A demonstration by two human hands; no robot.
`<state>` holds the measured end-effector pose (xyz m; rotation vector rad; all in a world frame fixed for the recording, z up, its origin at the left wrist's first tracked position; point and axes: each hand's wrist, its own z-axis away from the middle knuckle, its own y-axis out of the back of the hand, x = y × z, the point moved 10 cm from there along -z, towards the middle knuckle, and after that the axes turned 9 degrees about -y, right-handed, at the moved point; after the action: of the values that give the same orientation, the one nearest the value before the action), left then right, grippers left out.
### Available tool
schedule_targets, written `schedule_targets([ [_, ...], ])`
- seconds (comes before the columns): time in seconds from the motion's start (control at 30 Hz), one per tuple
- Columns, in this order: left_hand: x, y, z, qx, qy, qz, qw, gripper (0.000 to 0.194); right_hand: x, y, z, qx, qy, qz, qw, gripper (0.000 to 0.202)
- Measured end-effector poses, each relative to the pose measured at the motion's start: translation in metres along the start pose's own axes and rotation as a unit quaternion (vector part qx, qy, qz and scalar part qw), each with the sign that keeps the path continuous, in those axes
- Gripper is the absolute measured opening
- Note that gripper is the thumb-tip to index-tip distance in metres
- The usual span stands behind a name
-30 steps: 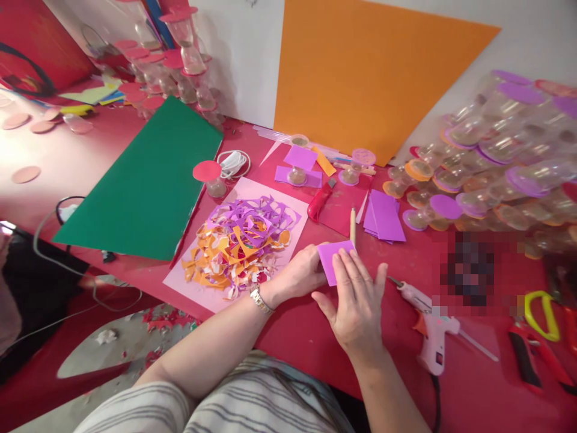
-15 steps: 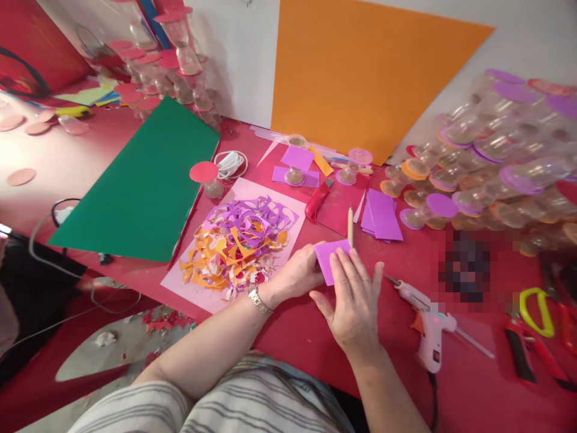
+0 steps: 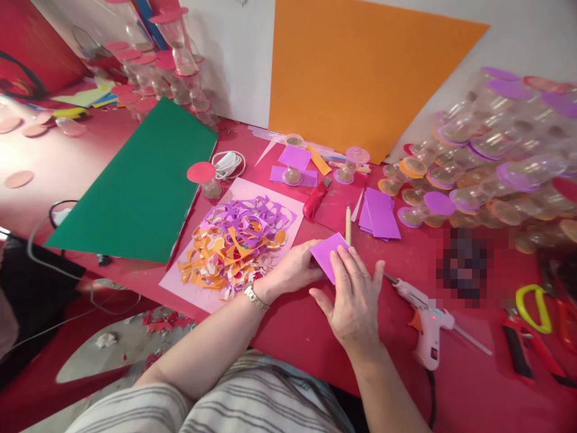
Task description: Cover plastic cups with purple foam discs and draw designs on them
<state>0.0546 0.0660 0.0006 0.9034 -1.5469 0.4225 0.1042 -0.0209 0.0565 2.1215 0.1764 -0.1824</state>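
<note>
A purple paper piece is held up between my two hands above the red table. My left hand grips its left side, with the fingertips hidden behind the paper. The fingers of my right hand lie stretched flat over its right side, thumb spread apart. Just beyond the paper, a pale wooden stick points away from me. Purple and orange scraps are heaped on a pink sheet to the left.
A glue gun and red-handled pliers lie at the right. Small hourglasses are stacked behind them. A red cutter and purple cards lie ahead. A green board is at the left.
The purple paper has turned and tilted slightly between my hands, its top corner now higher. My right hand stays nearly in place, and the whole view has shifted a little.
</note>
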Motion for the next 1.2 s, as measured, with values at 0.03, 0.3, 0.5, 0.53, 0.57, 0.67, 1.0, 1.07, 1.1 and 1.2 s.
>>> schedule_targets([
  [0.03,-0.001,0.000,0.000,-0.007,0.004,-0.002,1.000,0.021,0.000,0.000,0.000,-0.001,-0.002,-0.002,1.000,0.065],
  [0.3,0.003,0.002,0.001,0.004,0.015,0.009,1.000,0.012,0.000,0.000,0.001,0.004,0.003,-0.006,1.000,0.067],
  [0.5,0.005,0.005,0.001,0.040,-0.003,-0.007,0.999,0.023,-0.004,0.004,0.001,0.019,0.028,-0.007,0.999,0.067],
  [0.53,0.004,0.005,0.000,0.040,-0.006,-0.013,0.999,0.023,-0.005,0.005,0.001,0.019,0.028,-0.008,0.999,0.066],
  [0.57,0.004,0.005,0.000,0.038,-0.007,-0.017,0.999,0.022,-0.004,0.005,0.000,0.019,0.026,-0.008,0.999,0.066],
  [0.67,0.003,0.004,0.000,0.027,-0.008,-0.034,0.999,0.023,-0.004,0.005,-0.001,0.016,0.017,-0.009,1.000,0.065],
  [1.0,0.001,0.004,0.002,0.021,-0.004,-0.053,0.998,0.029,-0.001,0.004,0.000,0.019,0.014,-0.014,1.000,0.064],
  [1.07,0.004,0.004,0.001,0.025,-0.018,-0.058,0.998,0.029,0.000,0.005,-0.001,0.025,0.014,-0.018,0.999,0.061],
  [1.1,0.006,0.004,0.001,0.028,-0.026,-0.061,0.997,0.028,0.000,0.007,-0.001,0.029,0.015,-0.018,0.999,0.060],
  [1.2,0.009,0.004,0.000,0.042,-0.045,-0.074,0.995,0.023,-0.002,0.011,-0.001,0.044,0.019,-0.015,0.999,0.057],
])
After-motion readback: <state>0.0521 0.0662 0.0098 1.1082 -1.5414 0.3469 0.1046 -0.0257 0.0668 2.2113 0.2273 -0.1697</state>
